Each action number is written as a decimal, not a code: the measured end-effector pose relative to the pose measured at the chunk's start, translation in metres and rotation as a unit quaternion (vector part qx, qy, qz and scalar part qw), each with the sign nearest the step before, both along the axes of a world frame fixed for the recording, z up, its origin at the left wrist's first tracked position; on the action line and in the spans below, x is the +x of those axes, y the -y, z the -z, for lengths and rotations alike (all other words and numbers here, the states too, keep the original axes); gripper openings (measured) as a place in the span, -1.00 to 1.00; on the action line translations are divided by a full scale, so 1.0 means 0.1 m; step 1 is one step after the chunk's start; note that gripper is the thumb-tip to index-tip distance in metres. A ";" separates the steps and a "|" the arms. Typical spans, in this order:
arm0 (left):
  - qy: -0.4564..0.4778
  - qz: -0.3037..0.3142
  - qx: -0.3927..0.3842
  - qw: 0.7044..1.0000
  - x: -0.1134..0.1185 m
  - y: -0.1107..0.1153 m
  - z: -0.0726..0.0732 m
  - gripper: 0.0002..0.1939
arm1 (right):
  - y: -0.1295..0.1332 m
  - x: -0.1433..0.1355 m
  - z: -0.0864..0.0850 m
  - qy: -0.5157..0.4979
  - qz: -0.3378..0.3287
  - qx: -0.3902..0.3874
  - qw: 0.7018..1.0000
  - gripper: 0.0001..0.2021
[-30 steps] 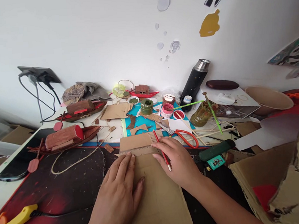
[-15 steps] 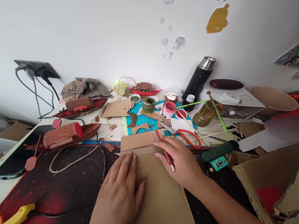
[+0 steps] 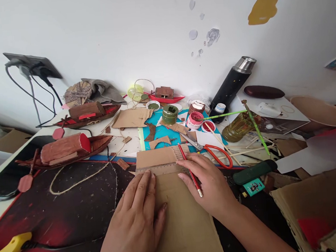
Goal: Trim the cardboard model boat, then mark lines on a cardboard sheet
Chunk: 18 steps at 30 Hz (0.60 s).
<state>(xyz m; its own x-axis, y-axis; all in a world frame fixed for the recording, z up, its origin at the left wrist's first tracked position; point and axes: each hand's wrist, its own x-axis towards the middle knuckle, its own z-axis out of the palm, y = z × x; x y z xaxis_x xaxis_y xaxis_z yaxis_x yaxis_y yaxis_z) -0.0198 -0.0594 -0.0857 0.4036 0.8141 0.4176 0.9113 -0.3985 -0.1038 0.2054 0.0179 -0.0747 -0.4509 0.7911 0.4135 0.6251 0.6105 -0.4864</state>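
A sheet of brown cardboard lies before me, with a clear ruler across its upper part. My left hand lies flat on the cardboard, its fingertips pressing the ruler's lower edge and its thumb apart. My right hand rests at the ruler's right end, with a red pencil between its thumb and fingers. The pencil's eraser end points toward me. Beyond the ruler, the cardboard's top strip is smooth at left and ribbed at right.
Orange-handled scissors and paint jars stand beyond my hands. Model boats sit at the left, near a yellow-handled tool. At the right are a green case, a black flask and a cardboard box.
The view has shifted slightly, so the things on the right appear farther right. Both hands keep nearly the same place on the ruler and cardboard, and the pencil is still held.
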 end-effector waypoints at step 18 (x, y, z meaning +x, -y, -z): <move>-0.019 0.000 0.005 1.000 0.01 0.08 0.03 -0.40 | 0.01 0.01 -0.01 -0.026 -0.001 -0.005 1.000 -0.81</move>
